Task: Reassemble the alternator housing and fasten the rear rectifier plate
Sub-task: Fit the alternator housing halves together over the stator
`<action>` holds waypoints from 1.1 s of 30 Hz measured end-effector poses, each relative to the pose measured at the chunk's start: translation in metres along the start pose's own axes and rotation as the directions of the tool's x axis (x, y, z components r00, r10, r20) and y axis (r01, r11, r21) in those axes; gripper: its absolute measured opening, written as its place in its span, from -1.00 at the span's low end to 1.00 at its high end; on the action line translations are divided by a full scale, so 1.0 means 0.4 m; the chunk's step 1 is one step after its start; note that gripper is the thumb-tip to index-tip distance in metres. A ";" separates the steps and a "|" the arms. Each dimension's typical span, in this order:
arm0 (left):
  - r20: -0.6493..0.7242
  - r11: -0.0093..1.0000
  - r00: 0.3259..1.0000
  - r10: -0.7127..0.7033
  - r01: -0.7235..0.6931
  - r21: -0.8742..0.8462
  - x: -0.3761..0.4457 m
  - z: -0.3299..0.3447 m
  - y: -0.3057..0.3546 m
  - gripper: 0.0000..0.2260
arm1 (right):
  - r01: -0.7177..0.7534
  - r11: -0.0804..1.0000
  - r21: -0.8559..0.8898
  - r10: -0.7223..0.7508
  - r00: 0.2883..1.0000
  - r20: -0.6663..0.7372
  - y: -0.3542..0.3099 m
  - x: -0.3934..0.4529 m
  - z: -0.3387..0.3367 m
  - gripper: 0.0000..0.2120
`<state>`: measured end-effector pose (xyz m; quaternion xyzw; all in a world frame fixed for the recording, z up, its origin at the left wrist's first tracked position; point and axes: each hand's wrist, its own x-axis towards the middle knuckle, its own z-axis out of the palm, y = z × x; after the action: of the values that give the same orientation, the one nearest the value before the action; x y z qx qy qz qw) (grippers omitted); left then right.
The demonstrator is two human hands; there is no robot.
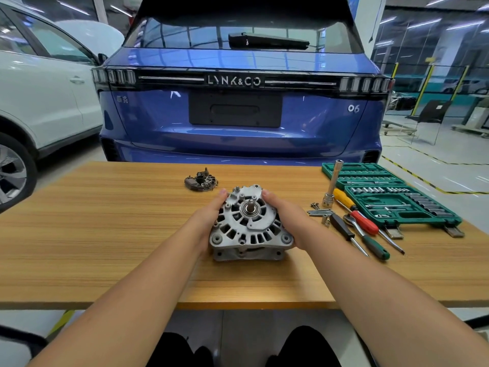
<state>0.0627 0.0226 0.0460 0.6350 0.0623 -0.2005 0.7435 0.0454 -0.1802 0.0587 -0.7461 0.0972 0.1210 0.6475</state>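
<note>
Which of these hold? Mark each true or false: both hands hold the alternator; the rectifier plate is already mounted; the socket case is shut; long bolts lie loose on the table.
1. Both hands hold the alternator housing. True: the left hand and the right hand clasp its sides.
2. The rectifier plate is mounted. False: it lies apart on the table, behind the housing.
3. The socket case is shut. False: it lies open.
4. Long bolts lie loose. True, right of the housing.

Both hands (209, 215) (284, 221) grip alternator housing (251, 223) (on table (105, 234)).
</note>
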 end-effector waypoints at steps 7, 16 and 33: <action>0.053 0.997 0.996 -0.068 0.069 -0.029 0.005 -0.008 0.000 -0.37 | -0.084 0.996 0.004 0.084 0.996 0.038 0.004 0.017 -0.006 -0.32; -0.031 0.998 0.998 0.051 -0.053 -0.038 -0.004 -0.030 -0.051 -0.45 | -0.036 0.988 0.150 0.028 0.998 0.059 0.050 0.020 -0.021 -0.44; -0.177 0.992 0.978 0.114 -0.120 -0.024 0.024 -0.018 -0.051 -0.46 | 0.021 0.994 0.111 -0.017 0.999 -0.037 0.032 0.037 -0.020 -0.44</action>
<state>0.0650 0.0251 0.0226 0.6398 0.0936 -0.0986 0.7564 0.0560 -0.1899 0.0431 -0.7118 0.1084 0.0959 0.6872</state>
